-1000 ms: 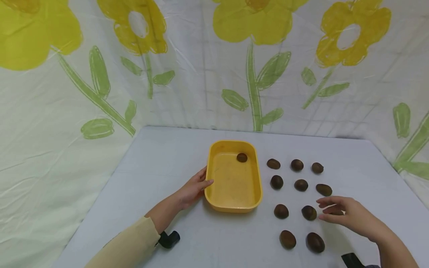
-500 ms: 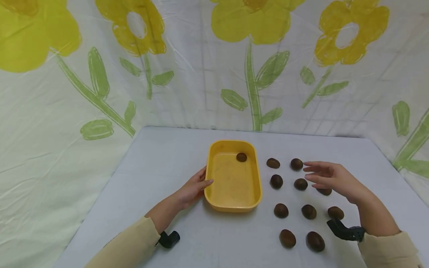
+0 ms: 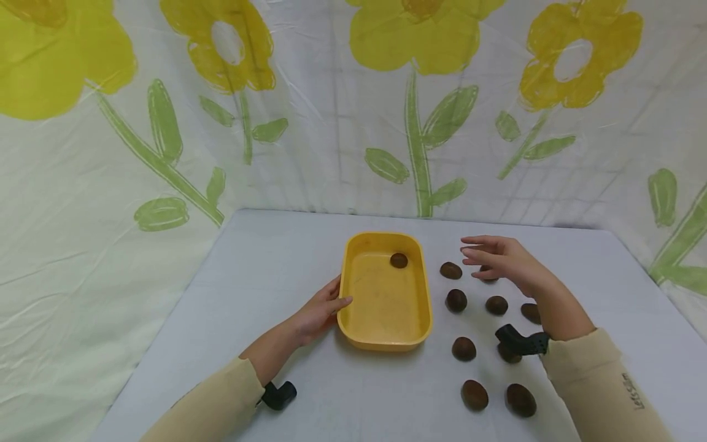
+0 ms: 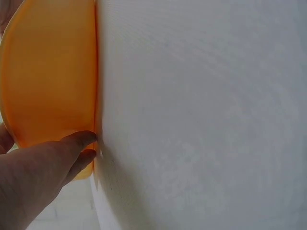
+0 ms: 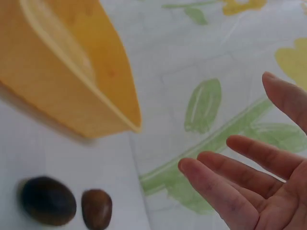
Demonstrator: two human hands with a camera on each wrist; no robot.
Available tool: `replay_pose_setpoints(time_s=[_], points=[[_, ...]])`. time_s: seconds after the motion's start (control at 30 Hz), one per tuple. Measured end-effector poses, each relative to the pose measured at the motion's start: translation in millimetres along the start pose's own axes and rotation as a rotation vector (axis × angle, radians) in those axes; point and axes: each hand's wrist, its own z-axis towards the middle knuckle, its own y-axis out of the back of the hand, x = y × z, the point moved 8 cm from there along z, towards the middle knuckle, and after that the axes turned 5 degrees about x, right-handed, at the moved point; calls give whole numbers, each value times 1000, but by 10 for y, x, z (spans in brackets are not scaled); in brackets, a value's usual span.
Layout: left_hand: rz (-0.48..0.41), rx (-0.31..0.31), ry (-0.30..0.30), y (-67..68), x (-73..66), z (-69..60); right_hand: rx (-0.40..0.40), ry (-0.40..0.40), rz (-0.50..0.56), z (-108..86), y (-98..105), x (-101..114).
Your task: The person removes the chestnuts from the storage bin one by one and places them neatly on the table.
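A yellow plastic basin (image 3: 385, 307) stands on the table with one chestnut (image 3: 399, 260) inside, near its far end. My left hand (image 3: 318, 313) grips its left wall, the thumb over the rim. The left wrist view shows fingers (image 4: 79, 139) against the basin's outer wall. To the right of the basin, several chestnuts lie in loose rows. My right hand (image 3: 505, 258) hovers over the far row, right of a chestnut (image 3: 451, 270) and partly covering another chestnut (image 3: 488, 274). In the right wrist view, its fingers (image 5: 220, 191) are spread and hold nothing.
A white cloth covers the table (image 3: 259, 258). Behind it hangs a white curtain (image 3: 309, 172) printed with yellow flowers. Two chestnuts, a left one (image 3: 474, 395) and a right one (image 3: 520, 400), lie nearest the front. My right forearm (image 3: 602, 374) hides part of the right side.
My right hand has moved away from the front and to the left, from the right-hand chestnuts to above the far row. My left hand and the basin have stayed put.
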Motion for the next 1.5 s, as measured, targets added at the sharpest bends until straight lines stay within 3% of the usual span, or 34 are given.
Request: replay_pose_setpoints(time_s=[0.57,1.1,1.5], points=[[2,-6,2,1,3,-22,144,-33,111,666,-527,314],[3,9,-5,-5,5,-16,195,-163,125,905,-846,280],[8,10,-6,0,-2,-12,136,-209,50,1044,-948,225]])
